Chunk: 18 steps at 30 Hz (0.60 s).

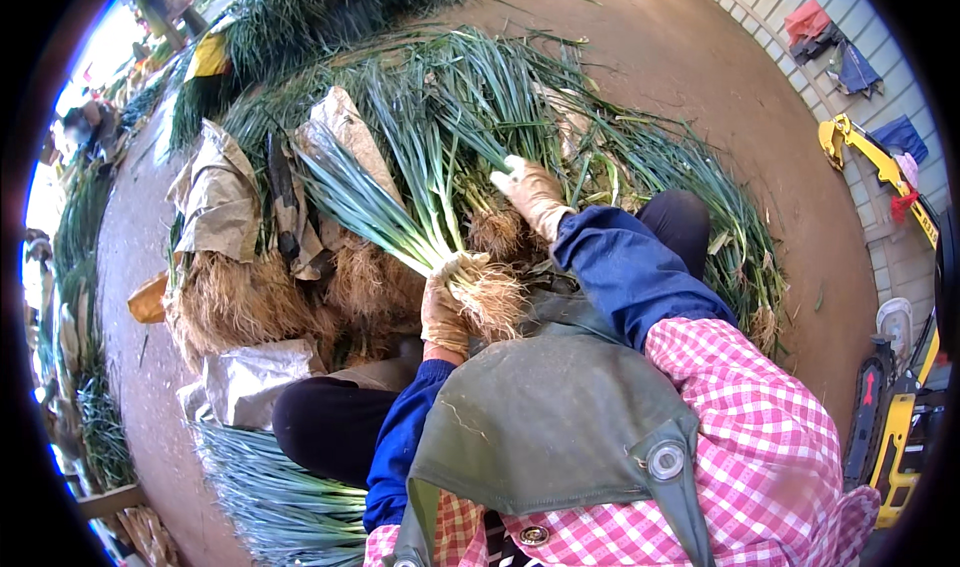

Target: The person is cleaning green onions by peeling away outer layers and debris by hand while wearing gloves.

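Note:
My left hand (443, 319), in a tan work glove, is wrapped round the root end of a bunch of green onions (418, 247). The bunch slants up to the left, with its straw-coloured roots spilling out beside the hand. Farther right my right hand (535, 199), gloved too, is closed on green onion leaves at the edge of the pile (500, 82); its fingertips are partly hidden. Just below that hand lies another rooty clump (495, 232). A dark green apron (540, 417) covers my lap.
Bundles wrapped in brown paper (222, 192) stand at the left, roots toward me. Silvery paper (262, 375) and more green onions (285, 497) lie by my left knee. Another heap (300, 27) is at the back. A yellow machine (900, 447) stands at the right by a tiled wall.

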### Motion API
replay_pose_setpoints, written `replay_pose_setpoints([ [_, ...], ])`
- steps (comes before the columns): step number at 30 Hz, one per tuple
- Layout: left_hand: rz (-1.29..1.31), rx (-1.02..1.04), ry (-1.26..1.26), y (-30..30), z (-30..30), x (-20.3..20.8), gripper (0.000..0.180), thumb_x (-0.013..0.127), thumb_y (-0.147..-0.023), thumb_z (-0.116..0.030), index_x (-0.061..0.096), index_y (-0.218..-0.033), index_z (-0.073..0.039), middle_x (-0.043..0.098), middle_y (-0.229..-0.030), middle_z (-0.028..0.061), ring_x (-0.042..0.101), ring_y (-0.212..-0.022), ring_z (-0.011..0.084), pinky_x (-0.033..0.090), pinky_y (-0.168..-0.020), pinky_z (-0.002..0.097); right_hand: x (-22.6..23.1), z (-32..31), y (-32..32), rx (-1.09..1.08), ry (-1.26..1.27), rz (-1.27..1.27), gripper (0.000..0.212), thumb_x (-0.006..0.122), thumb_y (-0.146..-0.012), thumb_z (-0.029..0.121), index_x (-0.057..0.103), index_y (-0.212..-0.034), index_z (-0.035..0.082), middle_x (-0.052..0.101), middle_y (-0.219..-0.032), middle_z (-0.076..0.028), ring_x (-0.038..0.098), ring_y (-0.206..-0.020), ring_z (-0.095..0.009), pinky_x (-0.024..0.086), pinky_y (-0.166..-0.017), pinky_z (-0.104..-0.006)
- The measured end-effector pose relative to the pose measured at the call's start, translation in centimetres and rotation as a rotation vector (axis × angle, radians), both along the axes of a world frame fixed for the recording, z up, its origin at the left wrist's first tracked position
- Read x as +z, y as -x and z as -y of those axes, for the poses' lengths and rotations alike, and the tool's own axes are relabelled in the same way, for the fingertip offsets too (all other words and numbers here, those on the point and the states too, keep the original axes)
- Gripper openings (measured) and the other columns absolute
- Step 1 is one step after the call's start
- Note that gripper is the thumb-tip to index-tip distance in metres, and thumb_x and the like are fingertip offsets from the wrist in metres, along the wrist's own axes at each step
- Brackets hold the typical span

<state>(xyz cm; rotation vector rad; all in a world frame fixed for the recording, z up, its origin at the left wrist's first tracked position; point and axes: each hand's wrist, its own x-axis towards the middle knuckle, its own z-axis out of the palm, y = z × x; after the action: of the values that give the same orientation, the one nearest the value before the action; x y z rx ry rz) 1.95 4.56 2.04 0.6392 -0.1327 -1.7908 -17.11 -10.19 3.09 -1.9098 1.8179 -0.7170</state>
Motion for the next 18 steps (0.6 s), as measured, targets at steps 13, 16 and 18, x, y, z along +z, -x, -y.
replay_pose_setpoints([
  [13,0.011,-0.128,-0.088,0.5,-2.3,2.8,0.018,0.056,-0.083,-0.013,0.06,-0.092,0.002,0.066,-0.095,0.0175,0.06,-0.081,0.023,0.049,-0.077,0.0321,-1.6,-1.3,-5.0,0.151,-0.456,0.186,0.048,0.047,-0.091,0.048,0.064,-0.076,0.006,0.065,-0.064,-0.008,0.064,-0.062,-0.023,0.048,-0.061,-0.036],
  [16,0.064,-0.089,-0.052,0.6,-1.9,1.6,0.019,0.056,-0.082,-0.014,0.06,-0.091,0.002,0.066,-0.093,0.0205,0.061,-0.08,0.0261,0.05,-0.077,0.0345,1.1,-2.0,-3.6,0.161,-0.359,0.104,0.046,0.044,-0.092,0.047,0.063,-0.078,0.008,0.063,-0.062,-0.009,0.064,-0.057,-0.023,0.048,-0.056,-0.0345],
  [18,0.074,-0.055,-0.085,1.1,-1.8,2.2,0.021,0.056,-0.081,-0.016,0.06,-0.093,0.002,0.066,-0.09,0.021,0.062,-0.079,0.0275,0.05,-0.076,0.0357,2.2,-2.6,-3.1,0.282,-0.064,-0.196,0.046,0.044,-0.093,0.046,0.063,-0.075,0.007,0.064,-0.061,-0.01,0.064,-0.058,-0.021,0.048,-0.057,-0.0348],
])
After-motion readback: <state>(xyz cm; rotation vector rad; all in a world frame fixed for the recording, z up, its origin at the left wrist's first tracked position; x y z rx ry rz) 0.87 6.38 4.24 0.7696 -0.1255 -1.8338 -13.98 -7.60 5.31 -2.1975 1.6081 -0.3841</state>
